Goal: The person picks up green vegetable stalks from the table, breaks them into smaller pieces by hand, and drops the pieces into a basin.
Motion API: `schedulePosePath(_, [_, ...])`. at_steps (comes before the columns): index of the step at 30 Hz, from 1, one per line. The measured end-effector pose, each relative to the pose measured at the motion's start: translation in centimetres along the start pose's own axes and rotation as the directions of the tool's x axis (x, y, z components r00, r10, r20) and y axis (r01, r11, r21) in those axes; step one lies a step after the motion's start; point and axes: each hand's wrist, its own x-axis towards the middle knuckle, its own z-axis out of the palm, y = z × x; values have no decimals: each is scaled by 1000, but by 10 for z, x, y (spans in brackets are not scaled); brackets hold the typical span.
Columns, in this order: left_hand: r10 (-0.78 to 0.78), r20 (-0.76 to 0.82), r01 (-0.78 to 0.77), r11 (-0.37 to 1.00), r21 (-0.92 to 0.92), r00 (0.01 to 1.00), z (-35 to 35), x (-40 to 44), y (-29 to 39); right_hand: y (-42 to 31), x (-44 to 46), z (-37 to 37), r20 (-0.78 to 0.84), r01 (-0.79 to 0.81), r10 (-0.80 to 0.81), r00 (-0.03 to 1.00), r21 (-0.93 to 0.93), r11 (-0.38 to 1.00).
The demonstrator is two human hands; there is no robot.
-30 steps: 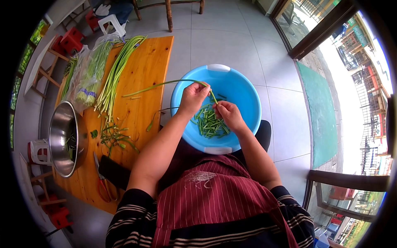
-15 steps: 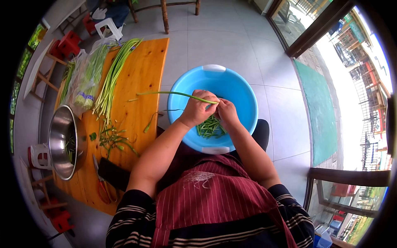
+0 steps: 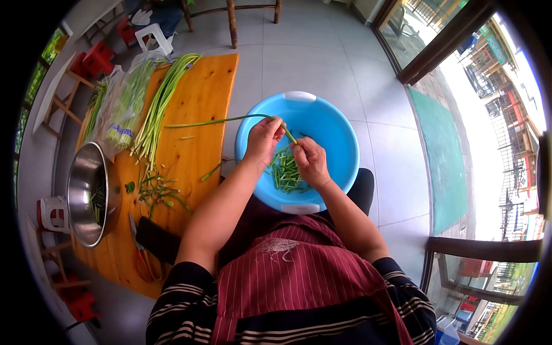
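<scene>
A long green garlic scape (image 3: 213,121) runs from over the wooden table to my two hands above the blue basin (image 3: 339,146). My left hand (image 3: 265,140) is closed around the stalk, which bends down from there. Lower and to the right, my right hand (image 3: 310,161) pinches the stalk's near end between thumb and fingers. Short green scape pieces (image 3: 287,175) lie in the bottom of the basin beneath my hands.
On the wooden table (image 3: 198,95) at left lie a bundle of scapes (image 3: 161,106), a plastic-wrapped bundle (image 3: 131,103), trimmings (image 3: 158,192), red-handled scissors (image 3: 141,261) and a dark flat object (image 3: 157,240). A steel bowl (image 3: 86,198) stands at its left edge.
My hands have moved apart: the left slightly leftward and up, the right lower. The scape now reaches further left over the table, and more of its near end shows between my hands.
</scene>
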Motion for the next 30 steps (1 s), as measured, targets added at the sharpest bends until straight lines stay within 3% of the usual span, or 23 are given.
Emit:
schedulePosePath(1, [5,-2,-5,1000,-1,1000,0,0,1,-2,3,0,-30,120,-125,992,-129,984])
schedulePosePath(2, [0,10,0,1000,-30,1000,1,0,2,1,6,2,-23,124,-128,992,-126,984])
schedulePosePath(4, [15,-14,-16,998,-60,1000,5,-1,2,18,8,9,-232,-103,115,966,61,993])
schedulePosePath(5, [16,-18,-18,998,-64,1000,6,-3,2,28,11,11,-227,-105,116,967,59,993])
schedulePosePath(6, [125,92,-145,958,248,988,9,-7,3,32,16,14,-219,-214,246,944,162,963])
schedulePosePath(8, [320,346,-472,576,668,882,19,-14,1,37,22,17,-184,-394,459,869,304,867])
schedulePosePath(9, [324,344,-472,576,667,881,23,-15,5,32,25,16,-181,-394,458,870,301,868])
schedulePosePath(11, [420,500,-639,317,701,757,26,-18,11,27,28,13,58,-525,636,769,624,579])
schedulePosePath(12, [445,543,-680,245,691,712,25,-17,11,28,30,11,56,-525,636,769,623,580])
schedulePosePath(13, [445,544,-681,246,689,712,25,-17,10,30,32,8,53,-519,711,701,721,459])
schedulePosePath(14, [465,462,-643,392,658,755,24,-17,9,33,33,5,62,-491,777,627,806,332])
schedulePosePath(15, [468,378,-596,528,605,799,23,-17,8,40,29,0,60,-489,777,627,807,332])
schedulePosePath(17, [414,248,-480,691,541,876,9,-6,5,68,24,-14,-86,-535,588,805,325,780])
schedulePosePath(18, [385,209,-435,723,537,899,9,-2,5,88,20,-20,-30,-604,607,794,78,793])
schedulePosePath(19, [353,169,-387,753,532,920,9,0,4,94,14,-24,-20,-609,612,791,76,789])
schedulePosePath(20, [291,154,-327,770,548,944,7,0,1,99,8,-28,-80,-292,283,956,-372,881])
schedulePosePath(21, [231,136,-267,783,561,963,6,0,-1,102,7,-27,33,79,-80,996,-735,674])
schedulePosePath(23, [134,27,-123,784,609,991,7,0,-7,63,19,-22,12,103,-133,991,-701,706])
schedulePosePath(25, [75,-69,-22,817,576,995,7,2,-10,2,30,-6,-144,27,-105,984,-465,885])
schedulePosePath(27, [19,-87,27,870,493,996,3,2,-11,-39,36,16,20,219,-226,974,-343,913])
schedulePosePath(28, [26,233,-11,998,-68,972,-34,18,-33,-54,38,30,175,354,-312,934,-328,876])
schedulePosePath(29, [33,232,-18,998,-67,972,-28,18,-30,-66,41,45,324,484,-390,862,-292,825])
schedulePosePath(30, [-4,43,-9,951,309,999,-14,16,-24,-76,40,61,480,537,-324,815,-417,733])
